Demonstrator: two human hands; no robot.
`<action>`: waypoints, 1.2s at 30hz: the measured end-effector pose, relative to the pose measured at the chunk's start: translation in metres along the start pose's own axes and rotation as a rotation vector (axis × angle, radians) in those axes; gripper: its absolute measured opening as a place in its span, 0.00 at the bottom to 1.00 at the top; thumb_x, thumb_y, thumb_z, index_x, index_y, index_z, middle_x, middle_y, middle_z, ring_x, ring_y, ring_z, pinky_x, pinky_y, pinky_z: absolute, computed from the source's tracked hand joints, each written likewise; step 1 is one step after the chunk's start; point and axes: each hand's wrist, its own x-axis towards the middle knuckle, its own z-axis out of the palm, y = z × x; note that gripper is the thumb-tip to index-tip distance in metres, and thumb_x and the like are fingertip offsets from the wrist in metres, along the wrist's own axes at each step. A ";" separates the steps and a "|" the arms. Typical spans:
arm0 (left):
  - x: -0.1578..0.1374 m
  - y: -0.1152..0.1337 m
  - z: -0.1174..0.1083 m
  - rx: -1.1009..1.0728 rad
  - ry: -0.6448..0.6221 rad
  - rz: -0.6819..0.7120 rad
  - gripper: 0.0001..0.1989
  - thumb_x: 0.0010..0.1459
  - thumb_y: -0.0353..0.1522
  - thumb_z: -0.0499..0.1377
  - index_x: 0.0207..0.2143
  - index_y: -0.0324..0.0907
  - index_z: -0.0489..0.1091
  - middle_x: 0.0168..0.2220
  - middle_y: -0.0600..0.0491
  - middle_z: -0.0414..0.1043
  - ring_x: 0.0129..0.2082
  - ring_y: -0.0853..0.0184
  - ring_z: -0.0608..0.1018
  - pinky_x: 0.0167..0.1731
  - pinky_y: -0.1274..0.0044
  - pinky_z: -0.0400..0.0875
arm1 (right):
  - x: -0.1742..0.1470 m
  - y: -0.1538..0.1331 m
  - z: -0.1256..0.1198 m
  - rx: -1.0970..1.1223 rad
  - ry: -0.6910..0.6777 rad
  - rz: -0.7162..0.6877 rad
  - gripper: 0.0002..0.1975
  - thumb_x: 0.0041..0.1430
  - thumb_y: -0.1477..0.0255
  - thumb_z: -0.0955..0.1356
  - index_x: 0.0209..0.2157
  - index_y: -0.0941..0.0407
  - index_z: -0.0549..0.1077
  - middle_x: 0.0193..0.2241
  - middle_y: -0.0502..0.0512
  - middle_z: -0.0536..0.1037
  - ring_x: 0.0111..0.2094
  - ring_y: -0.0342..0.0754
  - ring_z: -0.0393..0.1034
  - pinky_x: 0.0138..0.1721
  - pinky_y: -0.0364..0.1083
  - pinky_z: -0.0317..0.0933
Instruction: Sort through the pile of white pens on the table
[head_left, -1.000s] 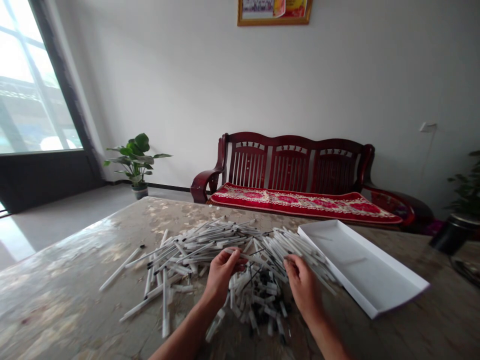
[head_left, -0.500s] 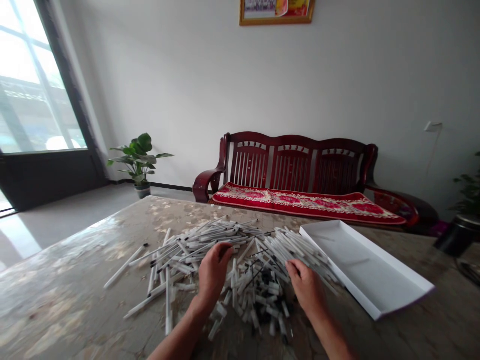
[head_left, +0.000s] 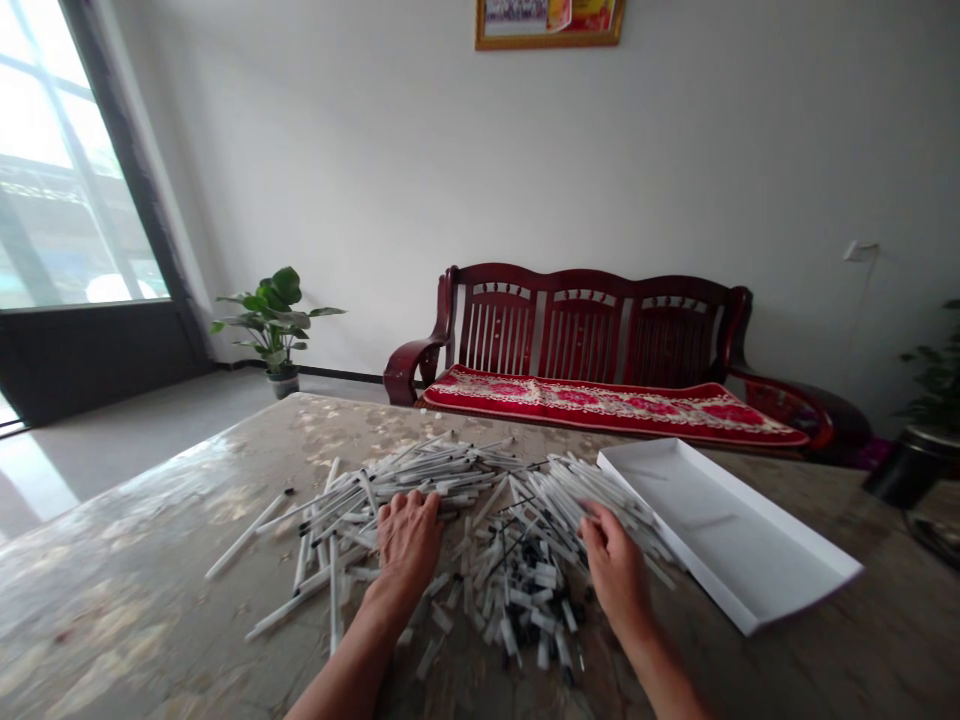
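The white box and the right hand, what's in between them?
In the head view, some slim white sticks lie between the right hand and the white box.

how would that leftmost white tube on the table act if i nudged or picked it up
The leftmost white tube would probably roll when nudged, being slim and seemingly round on a flat tabletop. It is likely stiff, since it lies straight along its length. It should feel light, given how thin it looks.
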 end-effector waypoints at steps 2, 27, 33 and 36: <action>0.000 -0.002 0.002 0.000 0.028 0.011 0.06 0.61 0.31 0.55 0.36 0.44 0.73 0.36 0.49 0.72 0.36 0.59 0.71 0.38 0.69 0.61 | -0.005 -0.002 0.006 0.001 -0.064 -0.034 0.20 0.59 0.59 0.61 0.41 0.55 0.79 0.32 0.58 0.83 0.35 0.54 0.78 0.37 0.47 0.69; -0.033 0.071 -0.008 -0.463 0.335 0.708 0.14 0.69 0.40 0.51 0.34 0.44 0.70 0.26 0.57 0.76 0.25 0.69 0.78 0.29 0.78 0.68 | -0.025 -0.040 0.014 0.014 -0.280 -0.225 0.22 0.65 0.55 0.61 0.24 0.54 0.69 0.18 0.47 0.68 0.22 0.44 0.63 0.25 0.40 0.54; -0.032 0.069 -0.006 -0.461 0.340 0.699 0.16 0.70 0.41 0.49 0.35 0.44 0.71 0.26 0.56 0.77 0.25 0.69 0.78 0.28 0.79 0.68 | -0.025 -0.043 0.012 0.092 -0.309 -0.175 0.19 0.66 0.56 0.60 0.33 0.54 0.74 0.24 0.49 0.74 0.26 0.45 0.68 0.28 0.40 0.60; -0.032 0.068 -0.004 -0.460 0.330 0.709 0.14 0.69 0.40 0.51 0.35 0.44 0.72 0.26 0.56 0.77 0.25 0.69 0.78 0.29 0.80 0.69 | -0.025 -0.040 0.013 -0.006 -0.292 -0.133 0.24 0.67 0.54 0.59 0.25 0.54 0.71 0.18 0.47 0.70 0.22 0.45 0.64 0.24 0.40 0.55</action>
